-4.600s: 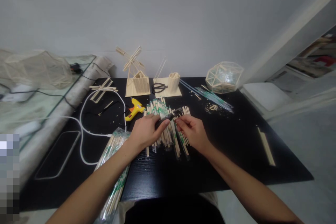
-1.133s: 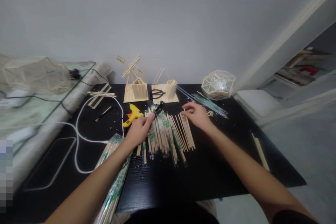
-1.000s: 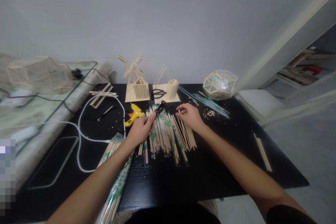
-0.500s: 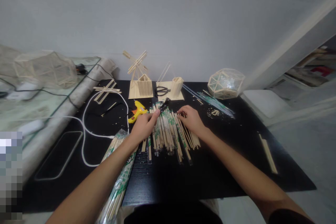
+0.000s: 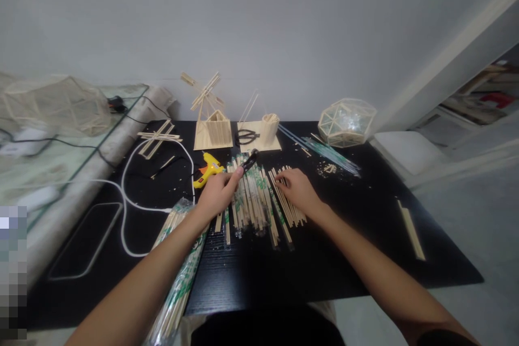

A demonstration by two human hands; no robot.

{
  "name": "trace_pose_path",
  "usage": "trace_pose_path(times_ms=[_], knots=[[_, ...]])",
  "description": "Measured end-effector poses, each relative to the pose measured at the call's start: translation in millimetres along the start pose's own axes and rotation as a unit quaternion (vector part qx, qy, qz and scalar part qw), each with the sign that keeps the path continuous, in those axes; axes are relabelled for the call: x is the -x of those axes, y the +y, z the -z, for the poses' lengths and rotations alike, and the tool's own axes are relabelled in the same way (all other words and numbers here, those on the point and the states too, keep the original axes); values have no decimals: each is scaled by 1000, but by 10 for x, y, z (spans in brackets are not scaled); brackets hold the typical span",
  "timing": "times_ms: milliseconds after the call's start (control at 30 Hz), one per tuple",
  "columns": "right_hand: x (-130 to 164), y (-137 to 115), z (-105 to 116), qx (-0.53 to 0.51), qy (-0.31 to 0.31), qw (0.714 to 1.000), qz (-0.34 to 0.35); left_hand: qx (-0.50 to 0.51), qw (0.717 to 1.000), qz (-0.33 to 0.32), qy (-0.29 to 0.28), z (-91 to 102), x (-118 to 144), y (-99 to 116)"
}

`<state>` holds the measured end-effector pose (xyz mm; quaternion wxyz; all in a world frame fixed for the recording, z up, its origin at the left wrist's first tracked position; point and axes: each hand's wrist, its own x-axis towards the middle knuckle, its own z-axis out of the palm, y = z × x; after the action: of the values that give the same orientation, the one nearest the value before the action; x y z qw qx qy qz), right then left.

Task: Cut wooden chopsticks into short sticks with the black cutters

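Note:
My left hand [image 5: 219, 190] is closed around a black tool [image 5: 251, 159], whose looped end sticks out past the thumb; its exact kind is unclear. Below it lie several chopsticks in clear, green-printed wrappers [image 5: 253, 194]. On the right, my right hand [image 5: 299, 189] bends over a fan of unwrapped chopsticks [image 5: 288, 208], thumb and fingertips pinched at their upper ends. A yellow glue gun [image 5: 208, 168] rests just beyond my left hand. Under my left forearm is a large plastic pack of chopsticks [image 5: 180, 281].
At the back stand a stick windmill model [image 5: 219, 128] and a round stick cup [image 5: 270, 128] on a board beside black scissors [image 5: 246, 137]. A faceted stick frame [image 5: 347, 123] sits back right. A white cable [image 5: 125, 216] loops left. Loose sticks [image 5: 411, 230] lie far right.
The view has shifted slightly. The loose chopsticks under my right hand now lie more spread and apart from the wrapped ones. My left hand still grips the black tool.

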<state>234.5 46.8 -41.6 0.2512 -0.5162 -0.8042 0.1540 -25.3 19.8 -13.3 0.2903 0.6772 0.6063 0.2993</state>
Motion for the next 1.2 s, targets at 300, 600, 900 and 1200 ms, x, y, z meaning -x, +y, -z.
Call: trace_pose_path(times_ms=[300, 600, 900, 1200], knots=[[54, 126, -43, -15, 42, 998, 44, -19, 1000, -8, -4, 3, 2, 4], [82, 154, -118, 12, 40, 998, 45, -21, 1000, -17, -7, 4, -1, -7], [84, 144, -223, 34, 41, 996, 72, -12, 1000, -1, -16, -25, -10, -52], [73, 148, -286, 82, -3, 995, 51, -19, 1000, 0, -19, -21, -18, -45]])
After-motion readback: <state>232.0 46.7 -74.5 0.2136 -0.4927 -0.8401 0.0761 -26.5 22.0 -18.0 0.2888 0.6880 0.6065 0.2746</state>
